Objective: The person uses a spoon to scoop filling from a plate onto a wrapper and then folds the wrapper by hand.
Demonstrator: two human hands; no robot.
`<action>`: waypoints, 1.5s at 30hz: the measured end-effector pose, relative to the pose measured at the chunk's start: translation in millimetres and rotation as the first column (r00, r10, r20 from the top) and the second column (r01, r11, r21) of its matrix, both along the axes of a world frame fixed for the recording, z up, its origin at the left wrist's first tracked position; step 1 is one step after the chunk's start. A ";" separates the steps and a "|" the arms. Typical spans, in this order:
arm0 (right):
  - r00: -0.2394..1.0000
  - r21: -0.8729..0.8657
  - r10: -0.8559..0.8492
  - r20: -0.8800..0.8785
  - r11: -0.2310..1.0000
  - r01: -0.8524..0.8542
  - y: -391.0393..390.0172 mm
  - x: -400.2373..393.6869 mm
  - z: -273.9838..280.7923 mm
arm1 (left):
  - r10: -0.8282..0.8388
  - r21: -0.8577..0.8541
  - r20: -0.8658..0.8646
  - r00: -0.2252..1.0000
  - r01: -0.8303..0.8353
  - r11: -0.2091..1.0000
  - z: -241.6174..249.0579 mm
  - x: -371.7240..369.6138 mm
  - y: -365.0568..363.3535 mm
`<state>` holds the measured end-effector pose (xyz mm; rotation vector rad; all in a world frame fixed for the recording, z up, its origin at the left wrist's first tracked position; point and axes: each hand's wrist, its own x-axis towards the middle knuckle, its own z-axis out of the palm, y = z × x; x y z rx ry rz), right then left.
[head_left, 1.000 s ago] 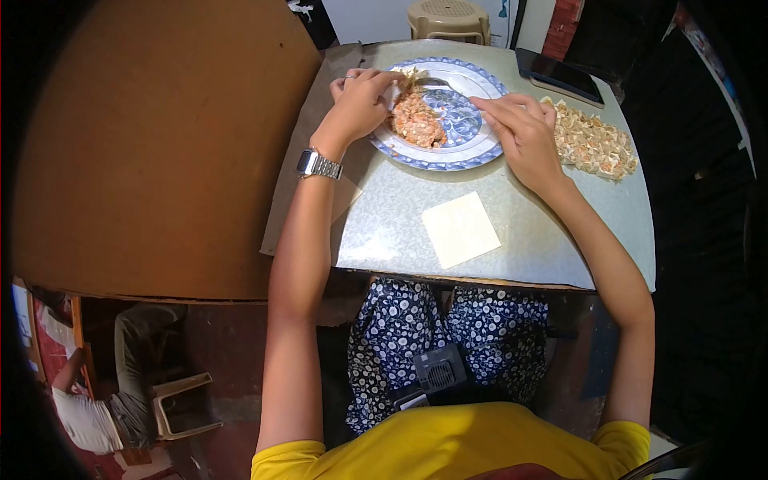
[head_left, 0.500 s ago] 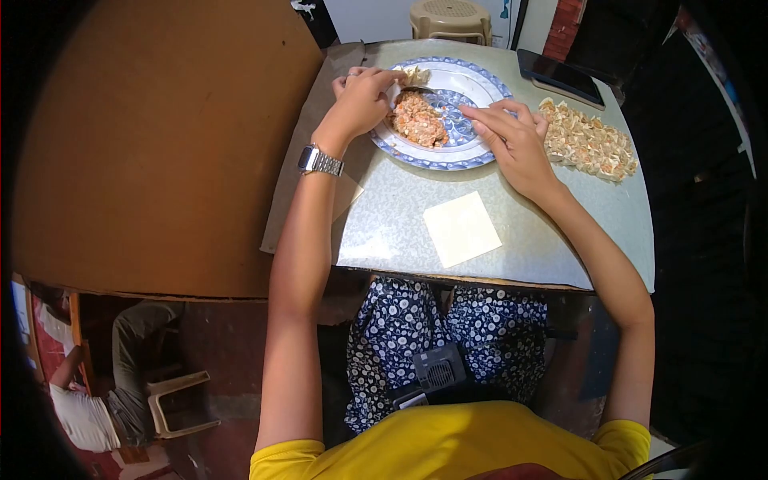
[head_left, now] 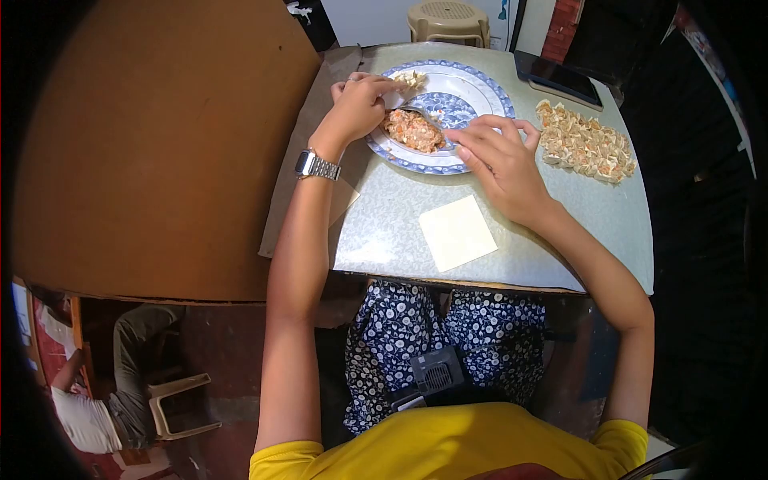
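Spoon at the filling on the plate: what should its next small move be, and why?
I'd probably press the spoon gently into the filling to lift a small portion. The right hand holds its handle, and its head already lies against the mound's upper side, while the left hand is at the rim of the plate.

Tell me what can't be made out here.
Head view: what lies beneath the left hand, hidden by it.
Head view: handle end of the utensil, hidden by the right hand.
Head view: reading on the watch, too small.
Head view: lower legs of the stool, hidden by the table.
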<state>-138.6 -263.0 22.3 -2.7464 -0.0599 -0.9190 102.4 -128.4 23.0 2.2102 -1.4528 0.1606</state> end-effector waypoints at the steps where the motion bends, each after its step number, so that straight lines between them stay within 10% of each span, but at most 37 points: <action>1: 1.000 -0.017 0.004 -0.002 1.000 -0.004 0.8 -0.7 1.1 | -0.001 -0.007 0.000 1.000 0.001 1.000 -0.3 0.5 -0.1; 10: 0.993 -0.109 0.032 0.116 0.994 -0.019 -13.0 1.1 4.6 | 0.003 -0.072 0.041 0.999 0.000 0.997 -3.0 13.7 -3.2; 24: 0.962 0.227 -0.229 0.146 0.955 0.193 -50.8 25.4 -18.1 | 0.093 -0.228 0.153 0.984 -0.056 0.972 -16.2 17.7 -20.0; 45: 0.991 0.467 -0.135 -0.001 0.876 0.119 -53.5 24.7 -4.2 | -0.095 -0.284 -0.269 0.959 0.015 0.959 0.1 -1.6 -29.8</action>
